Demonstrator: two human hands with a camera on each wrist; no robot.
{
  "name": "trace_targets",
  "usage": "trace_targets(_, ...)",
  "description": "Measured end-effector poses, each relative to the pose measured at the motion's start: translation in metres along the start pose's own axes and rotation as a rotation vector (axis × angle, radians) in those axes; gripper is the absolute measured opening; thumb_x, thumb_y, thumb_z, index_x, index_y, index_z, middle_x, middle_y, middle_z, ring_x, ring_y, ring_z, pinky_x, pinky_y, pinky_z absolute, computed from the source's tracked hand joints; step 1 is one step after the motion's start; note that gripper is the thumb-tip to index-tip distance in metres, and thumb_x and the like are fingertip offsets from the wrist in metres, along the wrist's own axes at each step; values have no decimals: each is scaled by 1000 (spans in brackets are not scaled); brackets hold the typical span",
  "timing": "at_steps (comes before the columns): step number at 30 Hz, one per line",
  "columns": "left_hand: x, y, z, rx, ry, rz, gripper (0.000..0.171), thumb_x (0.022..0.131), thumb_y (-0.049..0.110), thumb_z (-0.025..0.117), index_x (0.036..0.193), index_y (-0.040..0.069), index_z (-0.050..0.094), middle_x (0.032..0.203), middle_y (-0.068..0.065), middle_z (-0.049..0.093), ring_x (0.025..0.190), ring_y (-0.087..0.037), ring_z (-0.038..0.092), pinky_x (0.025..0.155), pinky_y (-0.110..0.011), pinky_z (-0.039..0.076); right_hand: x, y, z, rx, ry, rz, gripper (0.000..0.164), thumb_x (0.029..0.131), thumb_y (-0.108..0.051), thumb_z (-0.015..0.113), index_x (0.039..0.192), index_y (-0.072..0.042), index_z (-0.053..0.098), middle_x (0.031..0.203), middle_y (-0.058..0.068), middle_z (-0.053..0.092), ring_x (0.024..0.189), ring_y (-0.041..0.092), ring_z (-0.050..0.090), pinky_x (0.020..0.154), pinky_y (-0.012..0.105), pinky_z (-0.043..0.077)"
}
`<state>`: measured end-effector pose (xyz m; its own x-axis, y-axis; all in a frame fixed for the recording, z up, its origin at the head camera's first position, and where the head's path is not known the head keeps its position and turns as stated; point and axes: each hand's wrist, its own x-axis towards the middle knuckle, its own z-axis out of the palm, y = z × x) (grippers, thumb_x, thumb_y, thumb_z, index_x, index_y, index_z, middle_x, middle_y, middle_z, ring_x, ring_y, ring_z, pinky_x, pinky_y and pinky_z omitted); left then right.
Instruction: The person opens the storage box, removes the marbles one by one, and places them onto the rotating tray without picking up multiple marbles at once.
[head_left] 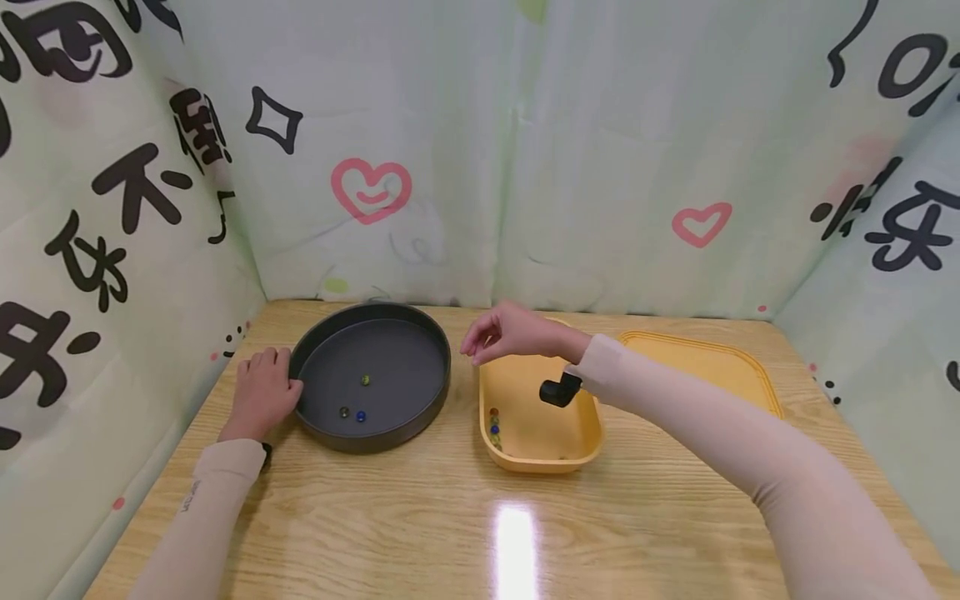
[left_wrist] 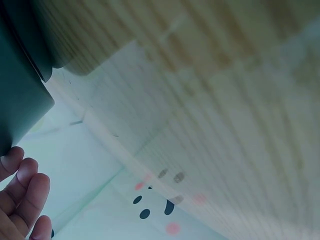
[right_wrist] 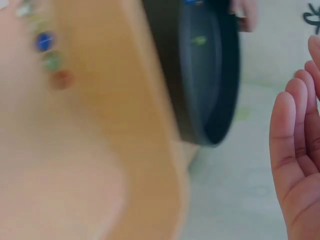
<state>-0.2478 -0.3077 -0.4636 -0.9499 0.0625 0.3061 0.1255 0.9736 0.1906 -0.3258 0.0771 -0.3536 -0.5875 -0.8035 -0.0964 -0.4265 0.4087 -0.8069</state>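
Observation:
A round dark grey pan (head_left: pixel 405 367) stands on the left, with a yellow-green marble (head_left: pixel 365 380), a dark marble (head_left: pixel 344 412) and a blue marble (head_left: pixel 361 416) on its floor. My left hand (head_left: pixel 261 392) holds the pan's left side, thumb at the rim; in the left wrist view its fingertips meet the pan's edge. Over the far left corner of a yellow tub (head_left: pixel 543 417) hovers my right hand (head_left: pixel 517 332), its fingers loosely bent, with nothing visible in them. Several marbles line the tub's left side, among them a blue one (right_wrist: pixel 44 41) and a reddish one (right_wrist: pixel 62 79).
A flat yellow lid (head_left: pixel 705 367) lies behind the right forearm. The wooden table (head_left: pixel 390 525) ends at printed curtains (head_left: pixel 465 167) at the back and both sides. A narrow gap separates pan and tub.

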Motion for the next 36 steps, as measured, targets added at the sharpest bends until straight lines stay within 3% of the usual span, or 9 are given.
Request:
trace_targets(9,1,-4,1,4,14,1,25,80,11,47,98,-6,46,94,-24,47,84,-38,41,77,-51,29,-21,33,12,-45,-9,24,18,79,-8,72,95,-1,71,87,7,69,77,9,60,74,23,51)
trace_targets(23,1,-2,1,0,9,-3,25,81,11,46,99,-6,46,94,-23,46,84,-38,40,77,-50,28,-15,73,34,-94,-86,46,15,77,0,72,92,3,71,86,17,71,69,2,57,69,19,50)
trace_targets(36,1,1,0,-3,7,-7,25,81,11,47,99,-6,46,95,-24,47,86,-39,41,78,-51,29,-12,85,43,-110,-130,48,15,75,0,74,89,2,73,86,14,72,67,0,57,67,17,49)
